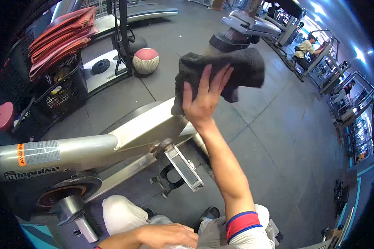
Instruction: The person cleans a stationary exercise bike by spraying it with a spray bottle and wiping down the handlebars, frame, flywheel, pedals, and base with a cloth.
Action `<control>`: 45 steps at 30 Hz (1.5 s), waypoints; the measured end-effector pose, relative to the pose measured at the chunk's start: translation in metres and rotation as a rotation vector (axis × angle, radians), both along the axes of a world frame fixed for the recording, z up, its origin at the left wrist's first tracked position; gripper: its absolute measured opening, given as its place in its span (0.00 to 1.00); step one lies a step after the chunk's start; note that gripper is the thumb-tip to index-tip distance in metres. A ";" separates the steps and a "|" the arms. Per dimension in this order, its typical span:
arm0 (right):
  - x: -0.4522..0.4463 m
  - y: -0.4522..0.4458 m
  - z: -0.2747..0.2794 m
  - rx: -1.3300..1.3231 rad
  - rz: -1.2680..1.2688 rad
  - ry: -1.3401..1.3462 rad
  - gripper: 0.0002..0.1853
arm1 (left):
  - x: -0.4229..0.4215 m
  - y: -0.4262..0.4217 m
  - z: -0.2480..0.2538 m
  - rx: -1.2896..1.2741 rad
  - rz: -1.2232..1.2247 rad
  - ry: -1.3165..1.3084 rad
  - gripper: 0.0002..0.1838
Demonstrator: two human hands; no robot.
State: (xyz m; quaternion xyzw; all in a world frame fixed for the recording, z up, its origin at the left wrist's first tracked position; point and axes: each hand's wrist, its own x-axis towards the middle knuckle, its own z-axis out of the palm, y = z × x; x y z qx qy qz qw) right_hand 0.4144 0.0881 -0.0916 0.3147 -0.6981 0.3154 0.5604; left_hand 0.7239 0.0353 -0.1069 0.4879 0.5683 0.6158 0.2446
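My right hand (203, 99) is pressed on a dark grey cloth (245, 68), its fingers apart over the cloth. The cloth lies against the upper part of an exercise bike frame (149, 120), below the seat post, and hides what is under it. My left hand (170, 236) rests low in the view near my lap, its fingers curled together; whether anything is in them is hidden. The bike's pedal (184, 168) is between the frame and my right forearm.
Folded red mats (62, 39) top a black basket (66, 89) at the left. A pink and white ball (146, 61) lies on the floor. A person (307, 50) sits at a machine at the upper right. The bike's flywheel side (70, 191) is lower left.
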 end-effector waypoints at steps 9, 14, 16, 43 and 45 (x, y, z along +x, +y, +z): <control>-0.040 0.018 0.084 -0.085 0.027 0.144 0.43 | 0.001 0.004 0.002 -0.011 0.070 0.028 0.16; -0.021 0.020 -0.003 -0.199 0.271 -0.141 0.39 | -0.004 0.005 0.004 -0.051 0.090 0.063 0.17; -0.028 0.030 -0.015 -0.331 0.421 -0.335 0.38 | 0.002 0.007 0.000 -0.076 0.050 0.019 0.19; -0.005 0.018 0.203 0.167 -0.158 0.425 0.19 | 0.000 0.024 0.008 -0.053 0.048 0.035 0.18; -0.018 0.010 0.229 0.149 -0.115 0.537 0.15 | -0.003 0.025 0.007 -0.056 0.055 0.033 0.16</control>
